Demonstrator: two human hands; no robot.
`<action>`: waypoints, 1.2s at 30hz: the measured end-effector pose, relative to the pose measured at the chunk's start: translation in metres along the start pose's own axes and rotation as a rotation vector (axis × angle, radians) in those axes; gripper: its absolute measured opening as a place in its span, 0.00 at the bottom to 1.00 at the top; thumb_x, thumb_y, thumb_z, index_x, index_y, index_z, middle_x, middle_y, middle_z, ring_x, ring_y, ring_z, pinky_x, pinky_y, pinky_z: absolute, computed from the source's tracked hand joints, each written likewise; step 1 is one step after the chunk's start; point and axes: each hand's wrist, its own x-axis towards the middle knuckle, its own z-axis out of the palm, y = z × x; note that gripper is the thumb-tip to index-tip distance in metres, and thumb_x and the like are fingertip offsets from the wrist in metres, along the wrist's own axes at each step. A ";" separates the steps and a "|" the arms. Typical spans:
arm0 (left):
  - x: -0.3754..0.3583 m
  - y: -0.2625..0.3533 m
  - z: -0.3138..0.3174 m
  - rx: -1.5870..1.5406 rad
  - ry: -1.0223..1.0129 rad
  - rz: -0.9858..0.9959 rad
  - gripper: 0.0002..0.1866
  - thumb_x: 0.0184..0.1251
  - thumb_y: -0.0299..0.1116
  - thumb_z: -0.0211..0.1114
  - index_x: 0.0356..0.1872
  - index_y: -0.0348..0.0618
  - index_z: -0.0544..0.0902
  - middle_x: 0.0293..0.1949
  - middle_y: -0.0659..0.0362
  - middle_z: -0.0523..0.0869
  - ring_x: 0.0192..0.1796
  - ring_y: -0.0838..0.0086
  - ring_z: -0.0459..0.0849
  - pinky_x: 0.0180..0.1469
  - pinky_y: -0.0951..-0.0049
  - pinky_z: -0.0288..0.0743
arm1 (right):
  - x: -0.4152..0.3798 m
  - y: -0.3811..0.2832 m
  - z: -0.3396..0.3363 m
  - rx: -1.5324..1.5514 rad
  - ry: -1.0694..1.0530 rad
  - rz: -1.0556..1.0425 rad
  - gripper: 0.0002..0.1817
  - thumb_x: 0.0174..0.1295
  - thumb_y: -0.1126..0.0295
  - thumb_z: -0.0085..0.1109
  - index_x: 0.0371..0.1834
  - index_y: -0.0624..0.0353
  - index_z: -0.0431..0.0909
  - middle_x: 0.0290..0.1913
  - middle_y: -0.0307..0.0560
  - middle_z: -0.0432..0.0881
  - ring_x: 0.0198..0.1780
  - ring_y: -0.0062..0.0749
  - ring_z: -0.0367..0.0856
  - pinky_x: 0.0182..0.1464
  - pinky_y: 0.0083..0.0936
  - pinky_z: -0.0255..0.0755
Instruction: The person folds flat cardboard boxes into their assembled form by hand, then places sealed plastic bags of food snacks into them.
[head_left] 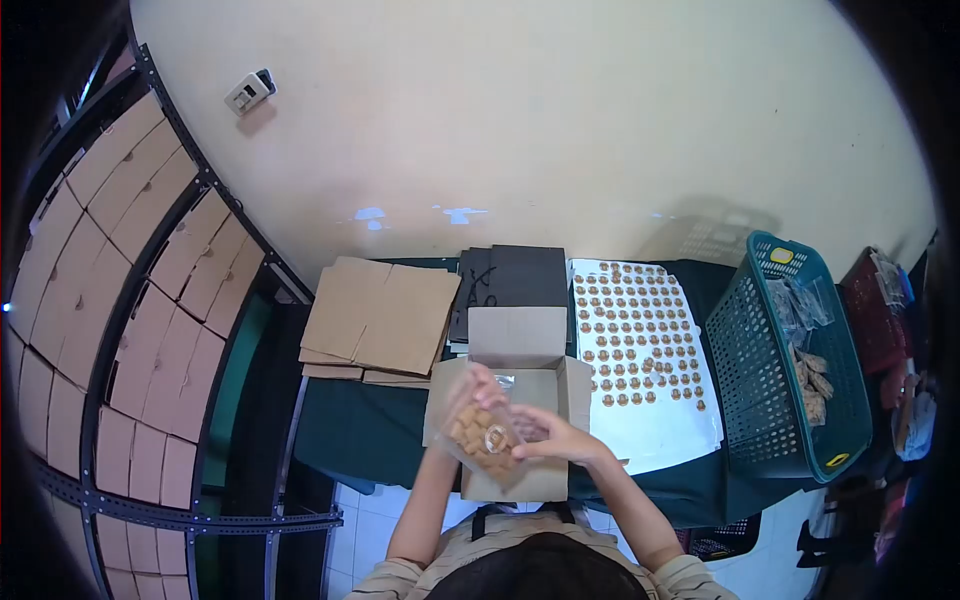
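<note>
A clear pouch (482, 458) of small light-brown pieces is held up in front of me, over an open cardboard box (578, 395). My left hand (482, 386) is closed on the pouch's upper part, its palm partly hidden behind the plastic. My right hand (548, 436) pinches the pouch's right side, with the thumb beside a round sticker (495, 438) on its front. Inside the box, a bit of shiny plastic (506, 382) shows behind my hands. To the right lies a white sheet (650, 440) with rows of round brown stickers.
Flattened cardboard (385, 315) is stacked on the left of the green-covered table (360, 430), beside a black folder-like board (515, 275). A green basket (740, 370) with packaged goods stands at the right. Shelves of brown boxes (150, 360) fill the far left.
</note>
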 end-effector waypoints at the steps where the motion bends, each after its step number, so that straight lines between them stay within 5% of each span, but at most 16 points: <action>1: 0.001 -0.010 0.002 0.039 0.011 -0.093 0.11 0.68 0.40 0.51 0.39 0.43 0.72 0.27 0.62 0.70 0.31 0.77 0.70 0.48 0.72 0.68 | 0.002 0.005 0.000 0.118 -0.111 0.140 0.22 0.54 0.69 0.63 0.52 0.63 0.70 0.48 0.44 0.75 0.51 0.25 0.73 0.54 0.22 0.66; 3: 0.004 -0.012 0.009 0.075 0.022 -0.186 0.14 0.68 0.42 0.52 0.44 0.42 0.73 0.30 0.62 0.73 0.34 0.77 0.73 0.50 0.71 0.69 | 0.004 0.028 -0.009 0.095 -0.143 0.163 0.22 0.54 0.69 0.63 0.51 0.63 0.71 0.44 0.43 0.77 0.48 0.24 0.74 0.53 0.22 0.67; 6: 0.005 -0.008 0.003 0.833 0.513 -0.020 0.17 0.68 0.39 0.52 0.50 0.38 0.71 0.47 0.58 0.76 0.51 0.75 0.75 0.54 0.75 0.67 | 0.004 0.043 -0.015 0.154 0.162 0.162 0.20 0.54 0.71 0.62 0.50 0.65 0.72 0.41 0.41 0.79 0.42 0.22 0.78 0.46 0.20 0.72; 7: -0.001 -0.010 -0.010 0.831 0.518 -0.020 0.17 0.68 0.39 0.52 0.50 0.38 0.71 0.47 0.58 0.76 0.51 0.75 0.75 0.54 0.75 0.67 | 0.006 0.064 -0.023 0.155 0.159 0.166 0.20 0.54 0.71 0.62 0.50 0.65 0.72 0.41 0.41 0.79 0.42 0.22 0.78 0.46 0.20 0.72; 9: -0.014 -0.015 -0.030 0.954 0.656 0.087 0.15 0.67 0.36 0.53 0.49 0.38 0.72 0.44 0.58 0.77 0.48 0.76 0.75 0.53 0.77 0.67 | 0.015 0.118 -0.049 0.203 0.502 0.288 0.17 0.53 0.71 0.63 0.44 0.67 0.73 0.35 0.43 0.80 0.34 0.23 0.79 0.36 0.19 0.74; 11: -0.031 -0.022 -0.044 0.907 0.653 -0.025 0.13 0.67 0.35 0.54 0.48 0.39 0.73 0.42 0.59 0.78 0.47 0.77 0.75 0.51 0.77 0.68 | 0.022 0.149 -0.063 0.184 0.583 0.376 0.17 0.53 0.71 0.63 0.43 0.68 0.74 0.34 0.46 0.80 0.34 0.25 0.79 0.34 0.21 0.73; 13: -0.044 -0.040 -0.052 1.174 0.545 -0.194 0.13 0.66 0.33 0.54 0.47 0.37 0.73 0.40 0.56 0.79 0.46 0.71 0.76 0.50 0.73 0.69 | 0.031 0.176 -0.068 0.164 0.663 0.469 0.17 0.52 0.71 0.63 0.43 0.69 0.74 0.34 0.49 0.80 0.33 0.26 0.79 0.32 0.23 0.73; 15: -0.054 -0.063 -0.071 1.562 0.298 -0.058 0.13 0.63 0.29 0.53 0.47 0.36 0.72 0.40 0.48 0.78 0.46 0.61 0.77 0.49 0.70 0.69 | 0.037 0.195 -0.070 -0.120 0.741 0.444 0.15 0.52 0.71 0.63 0.39 0.70 0.75 0.29 0.49 0.80 0.29 0.29 0.79 0.28 0.24 0.73; 16: -0.054 -0.072 -0.077 1.650 0.212 -0.044 0.15 0.59 0.25 0.51 0.48 0.33 0.71 0.42 0.42 0.76 0.47 0.50 0.75 0.51 0.64 0.68 | 0.039 0.194 -0.065 0.096 0.734 0.346 0.15 0.51 0.70 0.64 0.37 0.70 0.76 0.29 0.48 0.80 0.30 0.29 0.80 0.28 0.26 0.73; 19: -0.058 -0.100 -0.128 1.867 0.277 -0.067 0.17 0.57 0.22 0.49 0.49 0.29 0.68 0.44 0.37 0.74 0.47 0.43 0.73 0.55 0.57 0.66 | 0.047 0.198 -0.066 0.364 0.676 0.467 0.15 0.50 0.67 0.67 0.34 0.65 0.75 0.25 0.46 0.79 0.20 0.25 0.77 0.17 0.20 0.65; 23: -0.054 -0.107 -0.142 1.796 0.460 -0.295 0.22 0.57 0.28 0.48 0.52 0.25 0.64 0.46 0.33 0.73 0.51 0.42 0.71 0.57 0.54 0.63 | 0.054 0.226 -0.075 0.380 0.495 0.471 0.20 0.51 0.65 0.66 0.41 0.69 0.73 0.34 0.51 0.80 0.31 0.30 0.80 0.29 0.25 0.73; 25: -0.053 -0.104 -0.131 1.818 0.482 -0.198 0.22 0.58 0.31 0.47 0.52 0.23 0.64 0.48 0.32 0.72 0.52 0.42 0.71 0.57 0.54 0.63 | 0.058 0.234 -0.077 0.390 0.435 0.473 0.22 0.52 0.64 0.65 0.43 0.71 0.72 0.37 0.52 0.80 0.35 0.31 0.81 0.33 0.27 0.76; 27: -0.050 -0.096 -0.126 1.803 0.404 -0.381 0.21 0.59 0.30 0.48 0.50 0.23 0.64 0.46 0.30 0.72 0.51 0.41 0.71 0.57 0.55 0.62 | 0.063 0.238 -0.078 -0.040 0.552 0.582 0.28 0.49 0.59 0.67 0.43 0.72 0.71 0.37 0.55 0.80 0.34 0.38 0.81 0.35 0.30 0.76; 28: -0.052 -0.096 -0.130 1.821 0.374 -0.347 0.22 0.59 0.33 0.51 0.50 0.25 0.65 0.46 0.32 0.72 0.51 0.41 0.71 0.56 0.54 0.63 | 0.065 0.223 -0.073 -0.419 0.586 0.676 0.32 0.47 0.57 0.67 0.45 0.74 0.68 0.40 0.64 0.77 0.40 0.49 0.80 0.41 0.37 0.74; 31: -0.056 -0.096 -0.127 1.948 0.357 -0.370 0.23 0.58 0.34 0.54 0.53 0.31 0.67 0.51 0.35 0.70 0.53 0.43 0.69 0.54 0.54 0.66 | 0.065 0.212 -0.057 -0.811 0.686 0.551 0.35 0.47 0.58 0.67 0.48 0.74 0.61 0.45 0.71 0.71 0.46 0.60 0.74 0.47 0.43 0.70; 36: -0.060 -0.098 -0.128 2.159 0.312 -0.327 0.24 0.55 0.34 0.58 0.56 0.46 0.70 0.59 0.45 0.65 0.58 0.48 0.65 0.53 0.54 0.69 | 0.061 0.219 -0.053 -0.834 0.633 0.363 0.36 0.48 0.60 0.64 0.54 0.66 0.54 0.46 0.72 0.68 0.49 0.64 0.70 0.51 0.45 0.67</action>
